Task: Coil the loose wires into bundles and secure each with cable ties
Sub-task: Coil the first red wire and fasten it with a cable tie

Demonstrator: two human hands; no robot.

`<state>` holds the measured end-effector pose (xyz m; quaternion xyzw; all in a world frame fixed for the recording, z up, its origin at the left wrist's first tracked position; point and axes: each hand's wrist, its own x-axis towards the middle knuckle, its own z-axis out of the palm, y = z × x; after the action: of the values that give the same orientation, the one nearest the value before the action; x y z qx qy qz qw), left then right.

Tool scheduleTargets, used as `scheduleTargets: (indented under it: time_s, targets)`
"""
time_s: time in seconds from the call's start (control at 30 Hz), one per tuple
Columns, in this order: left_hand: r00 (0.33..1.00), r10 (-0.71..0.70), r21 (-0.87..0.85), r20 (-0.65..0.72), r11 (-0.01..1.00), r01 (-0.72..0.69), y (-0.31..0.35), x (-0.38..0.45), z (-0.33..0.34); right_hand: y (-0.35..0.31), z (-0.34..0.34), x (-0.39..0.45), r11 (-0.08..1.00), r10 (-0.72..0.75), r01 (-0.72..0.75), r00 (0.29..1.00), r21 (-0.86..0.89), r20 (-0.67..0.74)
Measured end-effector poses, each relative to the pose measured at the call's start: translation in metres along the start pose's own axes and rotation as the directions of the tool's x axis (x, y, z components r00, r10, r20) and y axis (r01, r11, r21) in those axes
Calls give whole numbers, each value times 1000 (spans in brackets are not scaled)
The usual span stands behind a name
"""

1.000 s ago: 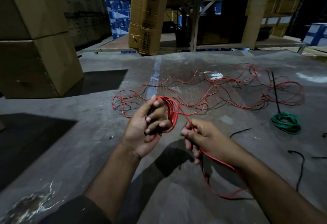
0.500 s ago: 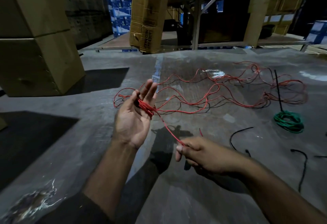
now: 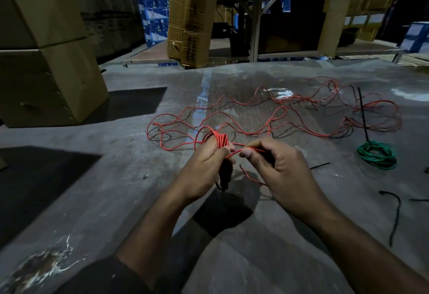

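Head view: the left hand (image 3: 204, 168) is closed around a small red wire coil (image 3: 220, 141) wrapped over its fingers. The right hand (image 3: 276, 168), just beside it, pinches the red wire (image 3: 234, 153) running off the coil. Loose wire sprawls toward the floor's (image 3: 116, 177) far right.

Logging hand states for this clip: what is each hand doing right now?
Left hand: closed around the red wire coil.
Right hand: fingers pinching the red wire strand.
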<state>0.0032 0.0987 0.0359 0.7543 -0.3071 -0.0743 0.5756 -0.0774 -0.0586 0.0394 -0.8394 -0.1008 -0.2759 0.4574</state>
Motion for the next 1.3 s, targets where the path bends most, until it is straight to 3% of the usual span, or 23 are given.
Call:
scheduleTargets:
  time_s: [0.13, 0.23, 0.5, 0.6, 0.83, 0.97, 1.13, 1.3]
  targets:
    - [984, -76, -145, 163, 984, 100, 6, -4, 2, 4, -4, 2, 995, -38, 23, 987, -96, -158]
    - [982, -101, -239, 158, 961, 137, 7, -5, 3, 9, -9, 4, 989, -39, 6, 974, -145, -222]
    - [952, 33, -569, 303, 808, 153, 7, -6, -1, 13, -15, 7, 973, -35, -37, 953, -228, -301]
    - [962, -19, -671, 273, 712, 205, 8, -3, -3, 18, -26, 11, 975, -4, -68, 946, -211, -325]
    - [935, 94, -904, 343, 304, 301, 0, 6, -15, 23, -20, 14, 994, 101, -104, 984, -18, -144]
    - [940, 126, -940, 317, 172, 294, -2, 6, -18, 34, -7, 12, 968, 210, -194, 973, 159, -93]
    - [977, 19, -972, 211, 106, 208, -1, 5, -8, 35, 1, 8, 965, 248, -255, 963, -57, -109]
    - [992, -1, -990, 130, 54, 130, 4, 4, -8, 23, 27, -4, 919, 301, -305, 952, -251, -52]
